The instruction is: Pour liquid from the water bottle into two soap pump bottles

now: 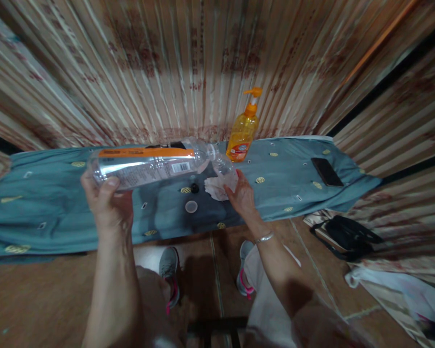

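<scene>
My left hand (107,203) is wrapped round the base end of a large clear plastic bottle (148,166) with an orange and silver label. The bottle lies nearly level in the air, its neck pointing right. At its mouth is a small clear plastic cup (224,166), gripped by my right hand (242,193). A crumpled white tissue (215,187) shows under the cup, by my right fingers; whether they hold it too I cannot tell. No liquid can be made out. Below the bottle, a black bottle cap (195,188) and a small round translucent lid (191,207) lie on the cloth.
A pump bottle (242,133) of yellow-orange liquid stands at the back, beside the cup. A dark phone (326,172) lies on the right of the narrow, teal-clothed table (275,193). Pleated curtains (166,63) hang behind. A black bag (351,234) sits low at the right.
</scene>
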A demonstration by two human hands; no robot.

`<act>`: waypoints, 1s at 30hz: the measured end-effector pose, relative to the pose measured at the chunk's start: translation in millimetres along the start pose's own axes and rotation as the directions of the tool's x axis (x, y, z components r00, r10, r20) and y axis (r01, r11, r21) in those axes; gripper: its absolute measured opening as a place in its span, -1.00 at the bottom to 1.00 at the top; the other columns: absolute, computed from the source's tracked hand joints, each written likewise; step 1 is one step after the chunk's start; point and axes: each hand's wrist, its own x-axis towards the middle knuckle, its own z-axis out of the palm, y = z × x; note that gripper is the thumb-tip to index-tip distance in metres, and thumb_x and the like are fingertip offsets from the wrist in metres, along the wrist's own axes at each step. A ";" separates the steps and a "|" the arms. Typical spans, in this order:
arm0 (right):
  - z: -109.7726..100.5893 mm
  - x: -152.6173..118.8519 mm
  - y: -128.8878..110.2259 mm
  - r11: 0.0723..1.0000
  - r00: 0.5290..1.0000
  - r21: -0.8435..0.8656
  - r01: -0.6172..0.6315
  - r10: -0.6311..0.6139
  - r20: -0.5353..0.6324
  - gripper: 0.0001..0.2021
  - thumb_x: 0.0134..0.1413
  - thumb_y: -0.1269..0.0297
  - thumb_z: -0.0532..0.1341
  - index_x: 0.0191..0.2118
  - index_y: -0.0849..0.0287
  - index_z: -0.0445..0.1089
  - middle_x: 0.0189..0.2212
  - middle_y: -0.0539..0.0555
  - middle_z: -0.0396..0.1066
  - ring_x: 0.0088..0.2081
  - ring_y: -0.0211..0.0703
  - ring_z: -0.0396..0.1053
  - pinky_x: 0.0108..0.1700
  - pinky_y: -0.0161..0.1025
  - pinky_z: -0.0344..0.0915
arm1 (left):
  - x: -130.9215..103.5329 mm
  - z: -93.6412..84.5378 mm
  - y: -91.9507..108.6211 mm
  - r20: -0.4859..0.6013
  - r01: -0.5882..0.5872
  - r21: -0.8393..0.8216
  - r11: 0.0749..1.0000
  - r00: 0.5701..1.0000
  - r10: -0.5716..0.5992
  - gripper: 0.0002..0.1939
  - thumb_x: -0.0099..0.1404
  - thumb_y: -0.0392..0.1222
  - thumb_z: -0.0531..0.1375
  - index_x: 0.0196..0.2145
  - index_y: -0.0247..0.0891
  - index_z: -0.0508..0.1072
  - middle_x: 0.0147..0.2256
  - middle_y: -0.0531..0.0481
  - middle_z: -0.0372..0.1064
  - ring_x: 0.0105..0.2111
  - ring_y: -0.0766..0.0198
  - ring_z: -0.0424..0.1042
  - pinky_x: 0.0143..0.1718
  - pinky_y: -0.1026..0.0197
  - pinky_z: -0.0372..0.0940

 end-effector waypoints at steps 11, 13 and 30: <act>-1.5 -0.1 -0.1 1.000 1.000 0.011 0.004 -0.004 -0.001 -0.36 0.22 0.10 0.18 0.30 0.38 0.13 0.17 0.49 0.37 0.21 0.25 0.38 0.23 0.22 0.33 | 1.0 -6.3 -4.3 0.054 -0.047 0.046 0.998 0.998 0.044 -0.68 0.00 -0.03 0.41 -0.28 0.04 0.44 -0.11 0.01 0.49 0.11 -0.15 0.44 -0.04 -0.33 0.42; -1.9 -0.1 -0.2 1.000 1.000 0.009 0.002 -0.002 0.004 -0.36 0.22 0.10 0.18 0.30 0.38 0.14 0.17 0.49 0.37 0.21 0.24 0.38 0.23 0.22 0.33 | 0.8 -5.4 -4.0 0.056 -0.051 0.050 0.997 0.997 0.048 -0.71 0.03 -0.04 0.40 -0.28 0.04 0.44 -0.12 0.03 0.49 0.13 -0.13 0.43 -0.01 -0.32 0.41; -0.1 -0.6 1.1 1.000 1.000 -0.001 0.009 -0.009 -0.005 -0.36 0.25 0.07 0.17 0.31 0.37 0.14 0.17 0.48 0.37 0.19 0.24 0.40 0.22 0.21 0.34 | 4.5 -3.5 -7.2 0.001 -0.031 0.033 0.999 1.000 0.031 -0.57 -0.18 -0.03 0.42 -0.28 -0.04 0.49 -0.13 0.09 0.46 -0.03 0.05 0.43 0.01 -0.11 0.37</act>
